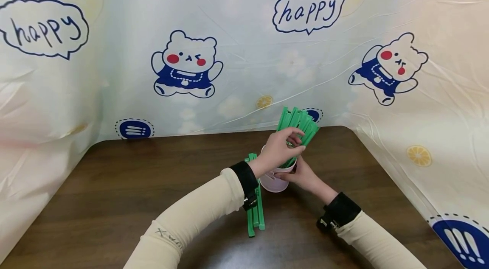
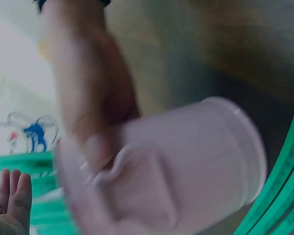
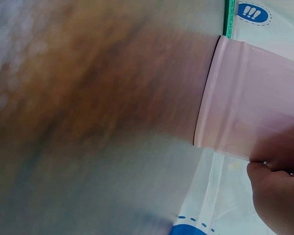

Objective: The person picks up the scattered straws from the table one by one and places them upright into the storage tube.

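Observation:
A small pale pink bucket [image 1: 274, 181] stands on the table, holding a bunch of long, thin green strips [image 1: 299, 119] that fan out above its rim. My right hand [image 1: 305, 175] grips the bucket's side, its thumb on the outer wall beside a raised tab, as the left wrist view shows. Over the rim, my left hand [image 1: 280, 148] is at the strips, fingers bent and thumb apart. In the left wrist view its fingers [image 2: 20, 196] are spread before the green bunch, pinching nothing visible. Several more green strips [image 1: 256, 214] lie left of the bucket, partly under my left wrist.
The dark wooden table [image 1: 153, 184] has rounded far corners. A light cloth [image 1: 237, 61] printed with bears and lettering hangs behind and along both sides, close to the table's far edge. Black bands [image 1: 344, 208] with cameras sit on both wrists.

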Action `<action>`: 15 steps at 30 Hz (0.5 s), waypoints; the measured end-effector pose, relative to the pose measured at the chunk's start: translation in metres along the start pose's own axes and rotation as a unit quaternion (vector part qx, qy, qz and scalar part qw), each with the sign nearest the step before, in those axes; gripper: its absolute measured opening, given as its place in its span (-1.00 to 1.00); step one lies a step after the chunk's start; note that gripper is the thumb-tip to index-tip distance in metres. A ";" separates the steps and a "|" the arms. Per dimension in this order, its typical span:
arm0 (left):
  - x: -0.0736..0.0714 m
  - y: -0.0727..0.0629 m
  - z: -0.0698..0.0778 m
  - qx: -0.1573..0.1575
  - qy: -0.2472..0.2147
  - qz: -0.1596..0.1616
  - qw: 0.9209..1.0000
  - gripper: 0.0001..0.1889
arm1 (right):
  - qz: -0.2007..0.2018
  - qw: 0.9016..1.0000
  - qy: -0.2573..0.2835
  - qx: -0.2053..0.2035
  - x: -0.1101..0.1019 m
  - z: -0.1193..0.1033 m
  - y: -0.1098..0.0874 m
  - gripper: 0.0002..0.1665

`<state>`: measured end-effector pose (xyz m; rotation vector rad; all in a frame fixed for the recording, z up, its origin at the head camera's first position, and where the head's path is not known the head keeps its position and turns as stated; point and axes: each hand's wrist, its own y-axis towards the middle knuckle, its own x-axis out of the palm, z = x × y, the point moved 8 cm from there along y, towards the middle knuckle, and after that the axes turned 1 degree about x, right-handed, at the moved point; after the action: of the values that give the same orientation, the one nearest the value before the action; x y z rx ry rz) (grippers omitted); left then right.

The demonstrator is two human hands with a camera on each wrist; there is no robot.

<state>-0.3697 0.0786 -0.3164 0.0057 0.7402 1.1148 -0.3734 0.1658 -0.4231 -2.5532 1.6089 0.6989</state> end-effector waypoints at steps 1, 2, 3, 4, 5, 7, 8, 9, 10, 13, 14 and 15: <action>-0.006 0.001 0.000 -0.003 -0.001 0.005 1.000 -0.65 | 0.002 1.000 -0.001 0.003 0.000 0.000 0.000 -0.02; -0.012 0.001 0.000 -0.007 -0.004 0.011 1.000 -0.64 | 0.005 1.000 -0.004 0.003 0.000 0.001 0.000 0.02; -0.020 0.002 0.000 -0.011 -0.004 0.017 1.000 -0.64 | 0.007 1.000 -0.009 0.006 -0.001 0.001 0.000 0.04; -0.028 0.003 0.000 -0.012 -0.004 0.024 1.000 -0.64 | 0.011 1.000 -0.011 0.009 -0.001 0.002 0.000 0.06; -0.036 0.004 -0.002 -0.017 -0.003 0.031 0.999 -0.64 | 0.014 1.000 -0.015 0.009 -0.002 0.002 0.000 0.07; -0.052 0.005 -0.006 -0.028 -0.003 0.044 0.999 -0.65 | 0.017 1.000 -0.024 0.010 -0.002 0.003 0.000 0.09; -0.059 0.004 -0.010 -0.035 0.001 0.051 0.998 -0.66 | 0.019 0.999 -0.028 0.011 -0.003 0.003 0.000 0.09; -0.067 0.003 -0.014 -0.042 0.007 0.056 0.998 -0.66 | 0.020 0.999 -0.031 0.014 -0.003 0.003 0.000 0.08; -0.073 0.001 -0.019 -0.050 0.012 0.061 0.997 -0.67 | 0.019 0.999 -0.034 0.012 -0.002 0.003 0.000 0.08; -0.087 -0.005 -0.038 -0.077 0.026 0.070 0.994 -0.68 | 0.021 0.999 -0.040 0.016 -0.002 0.003 0.001 0.08; -0.090 -0.008 -0.045 -0.086 0.028 0.070 0.993 -0.67 | 0.022 0.999 -0.042 0.015 -0.002 0.003 0.002 0.08; -0.093 -0.011 -0.052 -0.095 0.030 0.071 0.993 -0.67 | 0.022 0.999 -0.043 0.016 -0.002 0.003 0.002 0.09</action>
<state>-0.4107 -0.0204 -0.3099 -0.1379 0.6923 1.3224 -0.3769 0.1668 -0.4243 -2.4377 1.6413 0.7694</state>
